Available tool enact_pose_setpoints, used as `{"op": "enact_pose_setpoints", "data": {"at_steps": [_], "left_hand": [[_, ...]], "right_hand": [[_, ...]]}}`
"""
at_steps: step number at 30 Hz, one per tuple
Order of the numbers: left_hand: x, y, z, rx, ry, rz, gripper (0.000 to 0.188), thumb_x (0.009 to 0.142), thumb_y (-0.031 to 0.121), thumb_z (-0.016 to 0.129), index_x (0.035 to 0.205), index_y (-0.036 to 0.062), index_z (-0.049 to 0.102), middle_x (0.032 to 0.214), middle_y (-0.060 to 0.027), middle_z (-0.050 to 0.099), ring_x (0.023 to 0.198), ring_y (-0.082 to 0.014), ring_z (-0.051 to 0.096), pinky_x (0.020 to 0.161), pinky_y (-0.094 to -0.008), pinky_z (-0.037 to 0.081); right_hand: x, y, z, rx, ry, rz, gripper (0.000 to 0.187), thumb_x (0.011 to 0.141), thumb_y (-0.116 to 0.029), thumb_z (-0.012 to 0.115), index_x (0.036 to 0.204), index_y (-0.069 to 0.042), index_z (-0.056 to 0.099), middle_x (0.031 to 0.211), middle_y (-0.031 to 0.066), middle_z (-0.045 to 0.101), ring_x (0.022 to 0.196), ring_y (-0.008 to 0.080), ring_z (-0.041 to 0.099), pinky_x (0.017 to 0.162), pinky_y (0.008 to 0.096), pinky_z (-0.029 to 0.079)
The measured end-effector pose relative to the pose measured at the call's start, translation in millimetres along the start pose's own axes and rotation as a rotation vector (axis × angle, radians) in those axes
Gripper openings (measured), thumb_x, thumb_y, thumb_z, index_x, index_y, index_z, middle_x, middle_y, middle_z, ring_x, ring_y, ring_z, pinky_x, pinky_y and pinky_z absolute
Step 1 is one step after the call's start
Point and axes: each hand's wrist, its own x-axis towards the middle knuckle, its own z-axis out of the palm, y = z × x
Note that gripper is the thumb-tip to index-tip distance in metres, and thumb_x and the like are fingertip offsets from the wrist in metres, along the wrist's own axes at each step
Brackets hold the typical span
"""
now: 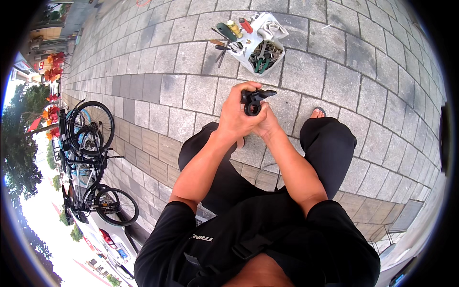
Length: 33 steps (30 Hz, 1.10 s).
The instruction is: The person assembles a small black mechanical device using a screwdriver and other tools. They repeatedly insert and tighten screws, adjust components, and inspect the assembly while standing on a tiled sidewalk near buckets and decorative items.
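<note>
A small black bicycle lever part with a round ring clamp (252,109), which looks like a shifter, is held up in front of me between both hands. My left hand (233,114) is closed round its left side, with the fingers curled over the top. From below and the right, my right hand (267,123) grips it near the ring, its fingers partly hidden behind the part and the left hand. The pointed lever end sticks out to the right, past the fingers. Both forearms come together over my spread knees.
Beyond my hands stands a white plastic tool caddy (248,61) with screwdrivers along its left side, green-handled pliers (261,65), small metal pieces and a whitish cloth (270,29). Parked bicycles (91,158) and a white car (107,239) are at the left. Paving stones (306,71) cover the ground.
</note>
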Motion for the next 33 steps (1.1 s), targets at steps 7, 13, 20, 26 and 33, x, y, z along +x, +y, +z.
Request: {"op": "enact_pose_setpoints", "data": {"at_steps": [7, 13, 20, 26, 33], "left_hand": [[0.5, -12.3, -2.6, -0.024, -0.035, 0.095, 0.059, 0.079, -0.002, 0.083, 0.122, 0.002, 0.044, 0.127, -0.0178, 0.063, 0.109, -0.0197, 0.065, 0.096, -0.0356, 0.055], [3.8, -8.3, 0.9, -0.101, -0.034, 0.007, 0.058, 0.079, -0.002, 0.082, 0.123, 0.0013, 0.044, 0.128, -0.0179, 0.063, 0.113, -0.0203, 0.064, 0.098, -0.0363, 0.054], [3.0, -8.0, 1.1, -0.135, -0.042, -0.009, 0.06, 0.079, -0.002, 0.082, 0.125, 0.0012, 0.044, 0.13, -0.0174, 0.062, 0.116, -0.021, 0.063, 0.101, -0.0366, 0.053], [3.7, -3.5, 2.0, -0.201, -0.098, -0.129, 0.068, 0.08, 0.002, 0.083, 0.135, -0.0007, 0.044, 0.131, -0.0167, 0.062, 0.118, -0.0215, 0.063, 0.103, -0.0372, 0.052], [11.2, 9.1, -10.0, 0.066, -0.13, -0.087, 0.068, 0.08, 0.015, 0.087, 0.137, 0.0, 0.054, 0.124, -0.0106, 0.068, 0.114, -0.0177, 0.066, 0.103, -0.032, 0.052]], "right_hand": [[-5.3, -12.3, 33.6, -0.138, 0.204, 0.0, 0.02, 0.103, -0.006, 0.042, 0.11, -0.004, 0.06, 0.097, 0.0027, 0.064, 0.078, 0.011, 0.064, 0.065, 0.027, 0.056], [-8.1, -15.6, 28.2, -0.093, 0.132, -0.013, 0.01, 0.103, -0.018, 0.051, 0.104, -0.011, 0.059, 0.097, -0.0023, 0.062, 0.085, 0.0106, 0.065, 0.073, 0.0302, 0.058], [-15.1, -22.0, 58.2, -0.028, 0.211, 0.027, 0.014, 0.105, -0.018, 0.048, 0.109, -0.013, 0.061, 0.091, -0.004, 0.061, 0.076, 0.0067, 0.061, 0.062, 0.0216, 0.054], [2.4, -14.1, 26.1, 0.017, 0.24, -0.013, 0.02, 0.102, -0.013, 0.052, 0.117, -0.004, 0.061, 0.104, 0.0048, 0.066, 0.087, 0.0161, 0.069, 0.072, 0.0314, 0.06], [4.2, -21.3, 28.6, -0.433, 0.407, -0.31, 0.019, 0.092, -0.007, 0.063, 0.108, 0.0, 0.069, 0.1, 0.0086, 0.073, 0.085, 0.0181, 0.073, 0.074, 0.0315, 0.061]]}}
